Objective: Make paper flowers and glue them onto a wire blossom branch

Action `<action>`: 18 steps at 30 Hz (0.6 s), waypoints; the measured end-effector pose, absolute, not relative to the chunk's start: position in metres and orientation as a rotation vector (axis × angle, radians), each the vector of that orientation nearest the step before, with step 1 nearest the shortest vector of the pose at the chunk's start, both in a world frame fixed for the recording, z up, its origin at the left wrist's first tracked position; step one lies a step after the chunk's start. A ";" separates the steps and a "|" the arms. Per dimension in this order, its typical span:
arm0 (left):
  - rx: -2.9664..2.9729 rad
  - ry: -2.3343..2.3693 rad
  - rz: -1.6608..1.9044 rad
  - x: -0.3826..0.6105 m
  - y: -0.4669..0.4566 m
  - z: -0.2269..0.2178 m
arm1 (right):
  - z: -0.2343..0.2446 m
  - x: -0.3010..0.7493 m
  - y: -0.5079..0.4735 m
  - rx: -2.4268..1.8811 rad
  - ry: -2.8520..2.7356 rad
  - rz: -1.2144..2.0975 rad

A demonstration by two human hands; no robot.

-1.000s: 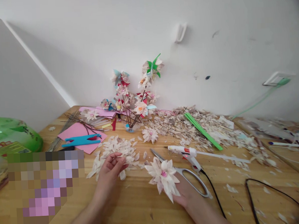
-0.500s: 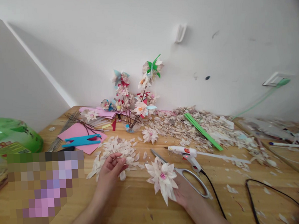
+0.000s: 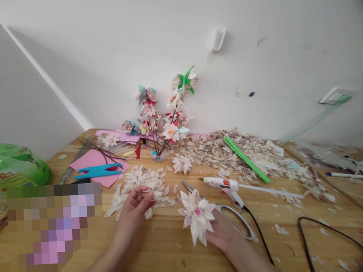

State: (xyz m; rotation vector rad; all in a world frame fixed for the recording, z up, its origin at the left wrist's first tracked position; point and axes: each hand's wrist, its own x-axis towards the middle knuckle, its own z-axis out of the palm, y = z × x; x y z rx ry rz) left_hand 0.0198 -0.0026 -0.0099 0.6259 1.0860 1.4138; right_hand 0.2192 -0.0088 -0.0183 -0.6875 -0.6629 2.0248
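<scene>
Right hand (image 3: pixel 221 231) was cupped round a paper flower (image 3: pixel 198 216), while the left hand (image 3: pixel 133 207) pinched loose petals (image 3: pixel 141 180) on the counter (image 3: pixel 163 250).

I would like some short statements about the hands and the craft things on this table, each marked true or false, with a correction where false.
1. The right hand holds a pale flower with a pink centre. True.
2. The left hand holds the scissors. False: the scissors lie on the wooden table, behind the right hand; the left hand's fingers are at the heap of loose petals.
3. The glue gun lies on the table, beyond the scissors. True.
4. The green strip stands in the bunch of finished flowers. False: it lies flat on the scraps to the right.
</scene>
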 end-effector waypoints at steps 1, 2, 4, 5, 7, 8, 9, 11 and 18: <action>0.633 1.087 1.412 0.020 -0.002 -0.010 | -0.018 0.219 -0.009 -0.692 -0.679 2.022; 0.640 1.089 1.407 0.019 -0.002 -0.010 | -0.017 0.219 -0.009 -0.699 -0.692 2.018; 0.668 1.090 1.393 0.020 -0.002 -0.009 | -0.014 0.219 -0.010 -0.714 -0.712 2.004; 0.699 1.087 1.386 0.020 -0.003 -0.008 | -0.013 0.219 -0.010 -0.723 -0.718 2.000; 0.810 1.088 1.370 0.022 -0.005 -0.005 | -0.010 0.218 -0.011 -0.731 -0.726 2.005; 0.885 1.087 1.364 0.023 -0.007 -0.003 | -0.009 0.218 -0.012 -0.726 -0.737 2.013; 0.964 1.077 1.356 0.024 -0.009 -0.001 | -0.009 0.218 -0.013 -0.719 -0.749 2.020; 1.104 1.043 1.333 0.027 -0.014 0.001 | -0.009 0.219 -0.014 -0.726 -0.765 2.030; 1.458 1.051 1.299 0.030 -0.027 0.003 | -0.009 0.230 -0.016 -0.829 -1.046 1.927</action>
